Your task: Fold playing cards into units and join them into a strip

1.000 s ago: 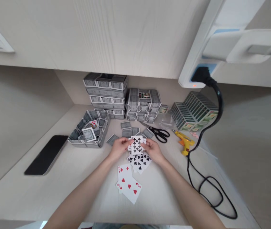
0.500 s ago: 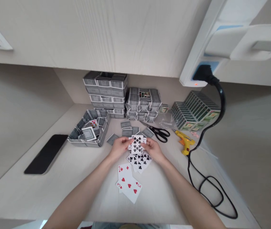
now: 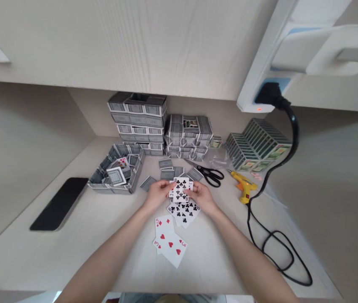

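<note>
Both my hands meet at the middle of the pale desk on a small stack of playing cards (image 3: 181,189), face up, with a ten of clubs on top. My left hand (image 3: 157,195) pinches the stack's left edge and my right hand (image 3: 201,196) pinches its right edge. Just below them lies a fan of club cards (image 3: 183,211) on the desk. Nearer to me lie red cards (image 3: 170,241), a three of hearts and a five of diamonds among them.
Grey card-made boxes (image 3: 139,121) are stacked at the back, with an open card tray (image 3: 115,176) on the left. A dark phone (image 3: 59,203) lies far left. Scissors (image 3: 211,175), a yellow glue gun (image 3: 243,186) with its black cord (image 3: 270,248), and a row of decks (image 3: 256,146) are on the right.
The view has drifted slightly; my hands stay on the card stack in nearly the same place.
</note>
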A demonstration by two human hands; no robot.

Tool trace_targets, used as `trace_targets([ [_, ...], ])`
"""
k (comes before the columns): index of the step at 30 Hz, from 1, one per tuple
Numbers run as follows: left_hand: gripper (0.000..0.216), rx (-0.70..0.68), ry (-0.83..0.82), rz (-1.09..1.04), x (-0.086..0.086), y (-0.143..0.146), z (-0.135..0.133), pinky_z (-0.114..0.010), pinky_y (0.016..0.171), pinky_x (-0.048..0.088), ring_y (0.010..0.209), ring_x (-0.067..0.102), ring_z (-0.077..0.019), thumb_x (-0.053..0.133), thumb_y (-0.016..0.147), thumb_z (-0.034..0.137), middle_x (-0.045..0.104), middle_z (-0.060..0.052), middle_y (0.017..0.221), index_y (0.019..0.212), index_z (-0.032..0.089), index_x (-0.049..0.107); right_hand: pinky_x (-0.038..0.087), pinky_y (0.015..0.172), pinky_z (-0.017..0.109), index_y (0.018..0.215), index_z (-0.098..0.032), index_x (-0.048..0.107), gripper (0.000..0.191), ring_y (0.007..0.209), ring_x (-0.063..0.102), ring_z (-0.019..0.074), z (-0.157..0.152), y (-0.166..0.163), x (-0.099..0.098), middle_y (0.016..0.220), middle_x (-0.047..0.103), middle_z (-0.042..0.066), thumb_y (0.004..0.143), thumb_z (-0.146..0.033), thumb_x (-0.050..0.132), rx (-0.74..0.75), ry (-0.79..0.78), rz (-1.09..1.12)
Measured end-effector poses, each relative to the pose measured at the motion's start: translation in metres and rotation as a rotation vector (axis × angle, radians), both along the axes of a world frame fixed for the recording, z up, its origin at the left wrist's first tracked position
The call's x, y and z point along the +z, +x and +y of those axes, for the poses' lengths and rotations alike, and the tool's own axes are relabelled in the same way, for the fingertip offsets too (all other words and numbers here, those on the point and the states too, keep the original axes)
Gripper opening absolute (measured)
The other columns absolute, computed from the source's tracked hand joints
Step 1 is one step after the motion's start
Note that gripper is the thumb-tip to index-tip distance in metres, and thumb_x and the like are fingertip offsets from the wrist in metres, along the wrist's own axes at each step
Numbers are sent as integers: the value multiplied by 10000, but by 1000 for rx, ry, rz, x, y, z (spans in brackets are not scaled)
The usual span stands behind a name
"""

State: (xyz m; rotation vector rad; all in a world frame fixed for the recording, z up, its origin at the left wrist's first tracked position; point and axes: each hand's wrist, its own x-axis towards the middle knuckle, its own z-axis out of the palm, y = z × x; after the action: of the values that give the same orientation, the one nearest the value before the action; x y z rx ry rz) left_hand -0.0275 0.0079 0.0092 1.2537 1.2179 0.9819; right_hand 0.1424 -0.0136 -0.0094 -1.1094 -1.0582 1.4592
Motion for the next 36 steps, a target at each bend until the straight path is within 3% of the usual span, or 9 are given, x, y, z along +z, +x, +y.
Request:
trace_targets([
  [15,403,-40,-15,1,-1,-2,1,-194,419,241,398,319,-55,615,646,521,394,64,409,564,135,539,480,576,271,828,-178,554,351,600,624,161,0,0,-2,725,685,20,583,-355,733,-17,21,-15],
  [24,376,-304,-190,-254,4,-18,8,-208,500,314,513,406,-72,689,600,460,502,7,566,690,101,620,472,572,274,833,-170,561,361,616,626,167,2,0,-7,719,685,27,570,-346,736,-82,10,-4],
  [30,345,-356,-157,-158,9,-17,7,-196,453,209,467,291,-50,649,660,448,399,49,487,635,106,608,447,521,250,807,-167,561,350,540,595,136,2,-1,-6,688,678,11,557,-334,741,-115,15,21],
  [36,381,-293,-104,-62,9,-7,2,-194,438,188,457,267,-53,664,615,470,395,54,473,721,103,669,429,470,236,751,-177,552,331,483,566,123,1,-4,-6,633,661,-3,542,-345,746,-122,11,-17],
])
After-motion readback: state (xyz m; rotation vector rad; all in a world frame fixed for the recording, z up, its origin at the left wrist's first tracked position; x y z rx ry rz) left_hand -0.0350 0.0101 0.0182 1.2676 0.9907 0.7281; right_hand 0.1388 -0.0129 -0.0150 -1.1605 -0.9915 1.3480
